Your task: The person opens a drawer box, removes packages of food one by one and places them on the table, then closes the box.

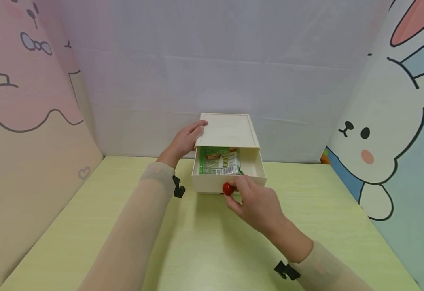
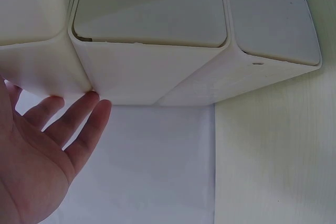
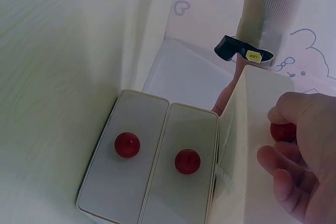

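Note:
A small white drawer cabinet stands at the back of the table with its top drawer pulled out. Inside that drawer lies a green printed packet. My right hand pinches the red knob on the drawer's front between thumb and fingers. Against the cabinet's left side and top edge rests my left hand, its fingers fairly straight, as the left hand in the left wrist view also shows. Two closed lower drawers with a red knob each appear in the right wrist view.
A pale yellow-green table spreads in front of the cabinet. Behind it hangs a white cloth wall. Cartoon-printed panels flank the table, one with a rabbit on the right.

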`<state>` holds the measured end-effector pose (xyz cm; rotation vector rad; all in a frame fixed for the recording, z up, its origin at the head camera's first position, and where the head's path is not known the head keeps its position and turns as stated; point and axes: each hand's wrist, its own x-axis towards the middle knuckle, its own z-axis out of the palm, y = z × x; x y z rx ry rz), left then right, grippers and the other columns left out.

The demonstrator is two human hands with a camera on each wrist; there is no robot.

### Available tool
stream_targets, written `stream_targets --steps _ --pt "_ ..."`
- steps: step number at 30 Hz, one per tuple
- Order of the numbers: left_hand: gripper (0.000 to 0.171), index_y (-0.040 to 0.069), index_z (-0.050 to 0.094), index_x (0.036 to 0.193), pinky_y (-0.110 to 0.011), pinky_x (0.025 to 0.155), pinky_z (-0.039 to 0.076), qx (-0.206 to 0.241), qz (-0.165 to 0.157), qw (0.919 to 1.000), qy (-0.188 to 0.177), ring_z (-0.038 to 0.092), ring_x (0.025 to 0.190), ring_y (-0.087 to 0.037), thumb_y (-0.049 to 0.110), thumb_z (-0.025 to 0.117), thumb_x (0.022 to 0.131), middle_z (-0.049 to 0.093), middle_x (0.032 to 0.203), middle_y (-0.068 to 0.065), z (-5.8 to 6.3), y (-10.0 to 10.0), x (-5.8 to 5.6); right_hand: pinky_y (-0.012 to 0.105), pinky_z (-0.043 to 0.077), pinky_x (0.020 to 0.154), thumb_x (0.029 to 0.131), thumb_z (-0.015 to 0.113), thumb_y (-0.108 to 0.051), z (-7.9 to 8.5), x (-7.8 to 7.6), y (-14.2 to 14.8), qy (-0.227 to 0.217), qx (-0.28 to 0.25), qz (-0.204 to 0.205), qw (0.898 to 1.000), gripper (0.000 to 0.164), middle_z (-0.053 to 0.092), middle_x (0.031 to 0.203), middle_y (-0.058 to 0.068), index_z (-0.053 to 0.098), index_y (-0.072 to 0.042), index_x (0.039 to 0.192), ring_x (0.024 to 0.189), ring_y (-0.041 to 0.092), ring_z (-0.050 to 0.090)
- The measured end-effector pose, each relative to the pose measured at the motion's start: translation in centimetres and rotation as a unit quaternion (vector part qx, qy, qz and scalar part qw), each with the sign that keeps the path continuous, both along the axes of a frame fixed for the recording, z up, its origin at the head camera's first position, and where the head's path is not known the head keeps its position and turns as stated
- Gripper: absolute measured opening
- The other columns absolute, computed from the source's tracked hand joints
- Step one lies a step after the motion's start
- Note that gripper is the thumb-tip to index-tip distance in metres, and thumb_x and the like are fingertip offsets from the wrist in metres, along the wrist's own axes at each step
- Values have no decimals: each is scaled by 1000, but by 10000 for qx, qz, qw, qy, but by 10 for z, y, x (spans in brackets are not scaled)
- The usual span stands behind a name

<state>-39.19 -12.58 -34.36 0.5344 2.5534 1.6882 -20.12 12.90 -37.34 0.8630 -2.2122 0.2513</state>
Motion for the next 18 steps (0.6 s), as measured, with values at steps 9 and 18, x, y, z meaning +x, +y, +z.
stream_targets --steps 9,18 --pt "54 34 44 169 -61 108 55 76 -4 10000 -24 60 140 -34 52 38 118 48 171 -7 -2 0 0 16 39 46 86 94 -23 1 2 0 -117 -87 60 9999 40 73 95 -2 67 -11 114 67 8 67" --pt "55 34 43 170 -62 109 54 -39 36 10000 22 58 143 -35 51 38 118 46 172 -7 -1 1 0 16 33 44 87 86 -32 16 -2 6 211 -420 423 9980 34 70 79 -1 69 -8 106 53 6 52"
